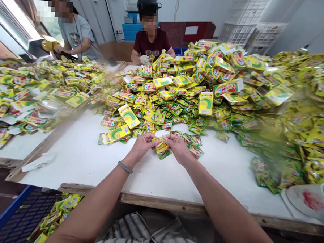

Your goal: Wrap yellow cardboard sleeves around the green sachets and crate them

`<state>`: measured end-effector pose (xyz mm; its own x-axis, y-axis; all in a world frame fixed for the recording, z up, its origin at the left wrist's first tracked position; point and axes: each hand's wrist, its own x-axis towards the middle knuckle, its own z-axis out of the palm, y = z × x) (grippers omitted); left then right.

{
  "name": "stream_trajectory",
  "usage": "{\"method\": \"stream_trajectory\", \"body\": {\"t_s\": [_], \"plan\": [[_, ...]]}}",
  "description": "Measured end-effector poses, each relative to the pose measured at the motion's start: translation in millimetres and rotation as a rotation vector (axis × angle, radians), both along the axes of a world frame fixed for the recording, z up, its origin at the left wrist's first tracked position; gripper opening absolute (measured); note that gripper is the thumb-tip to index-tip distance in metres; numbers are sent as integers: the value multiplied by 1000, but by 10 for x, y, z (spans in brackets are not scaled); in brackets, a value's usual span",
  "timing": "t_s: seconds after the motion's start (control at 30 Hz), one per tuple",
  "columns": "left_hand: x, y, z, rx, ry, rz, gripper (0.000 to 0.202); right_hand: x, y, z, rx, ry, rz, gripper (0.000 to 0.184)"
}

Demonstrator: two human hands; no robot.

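Observation:
My left hand (142, 146) and my right hand (178, 147) meet above the white table top (78, 160), pinching a yellow foil sachet (160, 145) between them. A green sachet strip (164, 154) hangs just below it. Directly ahead, a large heap of yellow and green sachets (174, 100) spreads across the table, its near edge touching the backs of my fingers. A beaded bracelet (125, 167) circles my left wrist.
Two co-workers sit across the heap, one wearing a white glove (145, 59), the other in a grey shirt (76, 35). A blue crate (18, 215) holding sachets stands below the wooden table edge (157, 203) at left. White crates (245, 28) are stacked behind.

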<state>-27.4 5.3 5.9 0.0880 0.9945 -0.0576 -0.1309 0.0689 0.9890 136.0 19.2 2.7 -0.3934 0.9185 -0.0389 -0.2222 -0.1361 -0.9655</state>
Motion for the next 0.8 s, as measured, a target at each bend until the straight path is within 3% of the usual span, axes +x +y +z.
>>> {"method": "stream_trajectory", "body": {"t_s": [0.17,0.3,0.37,0.47,0.53,0.6,0.73,0.8], "plan": [[13,33,-33,51,75,12,49,-16,-16,3,93,-150,-1,44],[45,7,-59,82,133,3,47,44,28,12,156,-202,-154,40],[73,-13,-86,131,387,67,44,108,47,32,262,-359,-299,33],[122,-39,-138,234,919,107,34,198,54,61,387,-606,-424,24],[141,-40,-169,240,1036,85,30,230,47,70,427,-675,-432,21],[137,-23,-191,179,909,80,29,236,39,67,438,-655,-403,21],[73,23,-181,7,328,71,34,186,25,25,322,-350,-191,30],[35,26,-143,-44,98,27,36,147,18,-11,298,-322,-119,33]]}}
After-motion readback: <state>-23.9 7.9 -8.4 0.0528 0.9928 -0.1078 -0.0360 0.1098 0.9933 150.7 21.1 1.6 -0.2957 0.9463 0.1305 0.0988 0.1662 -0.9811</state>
